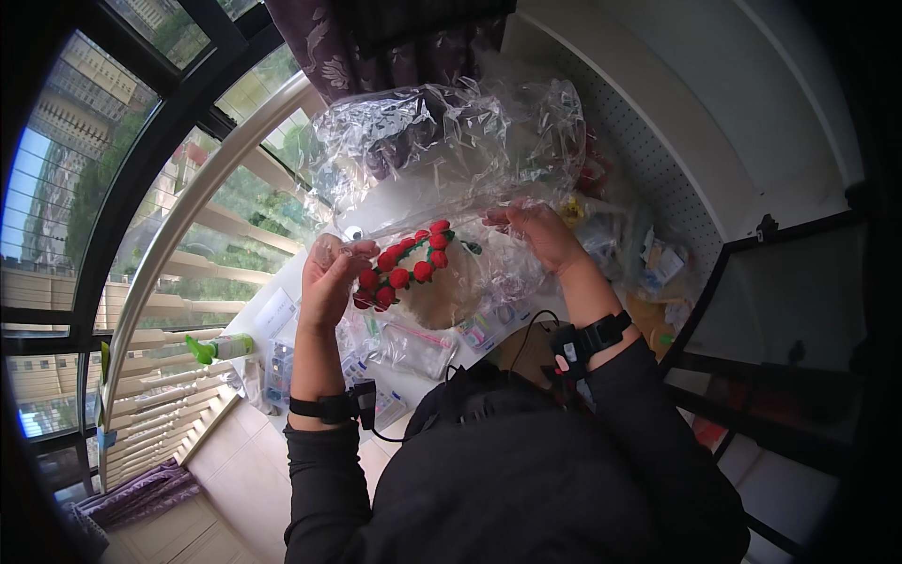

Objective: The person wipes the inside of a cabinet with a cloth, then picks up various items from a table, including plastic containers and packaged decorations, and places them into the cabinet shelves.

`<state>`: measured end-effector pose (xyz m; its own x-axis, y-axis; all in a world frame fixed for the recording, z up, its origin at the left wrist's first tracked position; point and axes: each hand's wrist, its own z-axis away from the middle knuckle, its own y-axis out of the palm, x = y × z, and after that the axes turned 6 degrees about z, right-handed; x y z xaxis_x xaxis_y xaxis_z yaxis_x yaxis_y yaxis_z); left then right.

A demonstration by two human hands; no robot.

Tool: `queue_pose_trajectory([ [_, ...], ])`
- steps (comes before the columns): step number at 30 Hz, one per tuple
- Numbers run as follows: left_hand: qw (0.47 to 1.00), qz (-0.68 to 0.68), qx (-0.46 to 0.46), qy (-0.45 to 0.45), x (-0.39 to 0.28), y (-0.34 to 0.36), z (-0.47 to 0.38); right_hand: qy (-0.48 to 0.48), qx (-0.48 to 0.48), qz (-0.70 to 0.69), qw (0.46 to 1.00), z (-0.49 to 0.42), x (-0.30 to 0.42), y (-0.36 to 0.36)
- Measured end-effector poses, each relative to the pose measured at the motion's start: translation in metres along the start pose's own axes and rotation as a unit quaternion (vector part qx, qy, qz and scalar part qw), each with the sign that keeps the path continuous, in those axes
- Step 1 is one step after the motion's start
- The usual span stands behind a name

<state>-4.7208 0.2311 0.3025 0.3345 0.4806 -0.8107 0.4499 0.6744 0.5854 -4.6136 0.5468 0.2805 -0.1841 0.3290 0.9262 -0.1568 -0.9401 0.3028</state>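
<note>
Clear plastic film (451, 141), crinkled and shiny, spreads over the far part of the white table and between my hands. My left hand (331, 275) pinches an edge of it, beside a string of red knitted balls with green parts (399, 278). The string lies around or on a round cream-coloured item (444, 296), seen partly through plastic. My right hand (539, 229) is at the film's right part, palm towards the middle, fingers bent; film covers some of the fingers, so its grip is unclear. A small dark green leaf-like piece (472, 247) shows between the hands.
A green spray bottle (225, 347) lies at the table's left edge near the railing. Clear compartment boxes (278, 370) and a plastic bag with a pink strip (416, 349) are close to my body. Bagged items (659, 264) crowd the right side, by a perforated white panel (634, 141).
</note>
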Motion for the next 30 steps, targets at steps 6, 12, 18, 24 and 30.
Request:
queue_pose_trajectory([
  [6, 0.965, 0.041, -0.219, -0.14, 0.046, -0.071, 0.035, 0.117, 0.045, -0.068, 0.99, 0.004, -0.058, -0.012],
  [12, 0.928, 0.041, -0.323, -0.18, 0.082, -0.119, 0.059, 0.245, 0.01, -0.048, 0.968, -0.011, -0.115, -0.01],
  [18, 0.903, 0.102, -0.406, -0.097, 0.097, -0.174, 0.103, 0.192, -0.018, -0.011, 0.981, -0.008, -0.149, -0.017],
  [24, 0.917, 0.068, -0.369, -0.134, 0.094, -0.137, 0.095, 0.182, -0.001, 0.022, 0.983, 0.001, -0.147, -0.031],
  [30, 0.974, -0.085, -0.189, -0.095, 0.079, -0.143, 0.081, 0.143, 0.034, 0.045, 0.988, -0.012, -0.08, -0.033],
])
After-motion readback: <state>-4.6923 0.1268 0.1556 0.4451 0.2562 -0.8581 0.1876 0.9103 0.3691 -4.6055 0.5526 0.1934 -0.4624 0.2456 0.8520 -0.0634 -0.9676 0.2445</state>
